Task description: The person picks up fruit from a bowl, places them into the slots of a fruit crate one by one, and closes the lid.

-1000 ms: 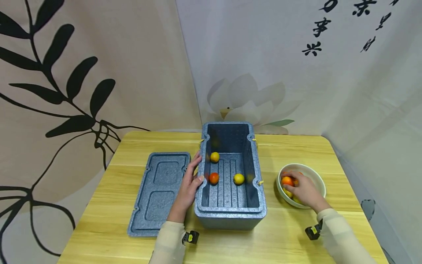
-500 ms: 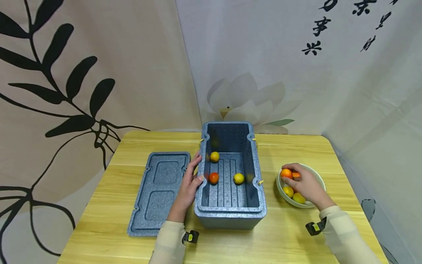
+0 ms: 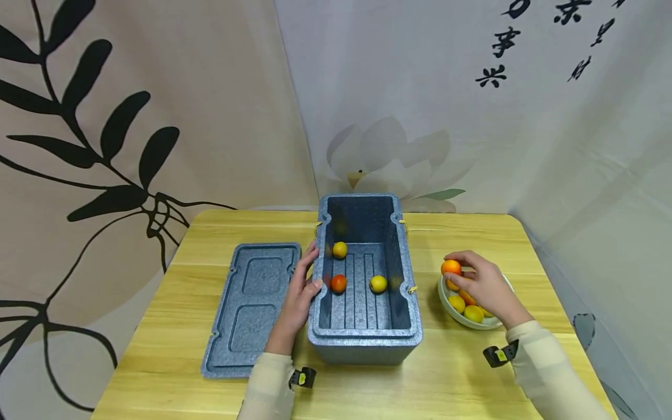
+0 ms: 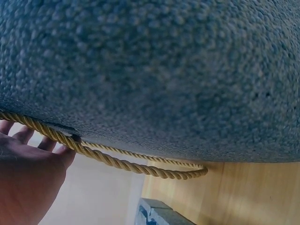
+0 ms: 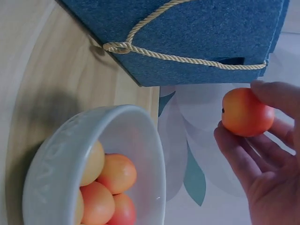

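Observation:
In the head view my right hand (image 3: pixel 488 286) pinches a round orange-red fruit (image 3: pixel 451 268) between thumb and fingers, over the far left rim of the white bowl (image 3: pixel 445 303). The right wrist view shows this fruit (image 5: pixel 247 112) above the bowl, a small dark spot on its side. My left hand (image 3: pixel 295 300) rests along the left rim of the blue-grey foam box (image 3: pixel 367 343), fingers extended and thumb on the edge. From the left wrist, a twisted gold rope (image 4: pixel 117 161) crosses in front of that hand's fingers. Inside the box lie two yellow fruits (image 3: pixel 378 284) and one orange-red fruit (image 3: pixel 338 284).
Several yellow and orange fruits (image 5: pixel 117 173) sit in the bowl. To the left of the box, its foam lid (image 3: pixel 254 309) lies flat on the wooden table (image 3: pixel 441 379). A printed cloth (image 3: pixel 236 116) hangs behind the table's far edge.
My right hand has lifted the orange-red fruit out of the bowl, up and slightly to the left, uncovering more fruits there. The left hand keeps its place on the box.

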A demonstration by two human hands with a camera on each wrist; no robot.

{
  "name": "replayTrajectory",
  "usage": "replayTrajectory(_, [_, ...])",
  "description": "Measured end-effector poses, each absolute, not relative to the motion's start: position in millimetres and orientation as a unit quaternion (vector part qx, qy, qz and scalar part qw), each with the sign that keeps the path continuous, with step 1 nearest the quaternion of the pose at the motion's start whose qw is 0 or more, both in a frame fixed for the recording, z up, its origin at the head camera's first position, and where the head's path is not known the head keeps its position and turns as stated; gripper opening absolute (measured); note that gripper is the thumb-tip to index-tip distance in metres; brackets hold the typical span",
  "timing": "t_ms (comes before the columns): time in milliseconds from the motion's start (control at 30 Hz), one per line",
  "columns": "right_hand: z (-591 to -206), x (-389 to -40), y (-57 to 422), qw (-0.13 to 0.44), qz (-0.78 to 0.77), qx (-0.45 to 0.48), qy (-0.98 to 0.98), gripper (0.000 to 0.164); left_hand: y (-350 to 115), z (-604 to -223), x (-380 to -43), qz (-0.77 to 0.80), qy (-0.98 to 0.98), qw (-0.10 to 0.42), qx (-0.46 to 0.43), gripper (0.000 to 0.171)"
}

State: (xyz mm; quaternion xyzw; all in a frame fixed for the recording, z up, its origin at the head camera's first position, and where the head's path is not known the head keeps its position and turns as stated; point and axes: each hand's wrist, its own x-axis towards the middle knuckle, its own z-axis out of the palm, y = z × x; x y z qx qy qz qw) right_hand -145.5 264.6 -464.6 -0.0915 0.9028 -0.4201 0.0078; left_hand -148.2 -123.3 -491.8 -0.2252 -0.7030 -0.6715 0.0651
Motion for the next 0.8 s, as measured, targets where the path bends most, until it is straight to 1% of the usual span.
replayTrajectory(233, [-458.8, -151.4, 262.9, 0.002, -0.428, -0.106, 0.898, 0.040, -123.9, -492.5, -149.0, -0.671, -0.704, 0.068, -0.225, 0.058])
replayTrajectory(433, [-448.2, -156.4, 260.7, -0.021, -0.440, -0.121, 0.890, 0.040, -124.3, -491.5, -150.0, -0.667, -0.706, 0.069, -0.226, 0.058])
replayTrajectory(800, [-436.8, -161.8, 257.6, -0.041, -0.439, -0.116, 0.890, 0.040, -123.3, -490.2, -148.5, -0.668, -0.705, 0.069, -0.228, 0.057])
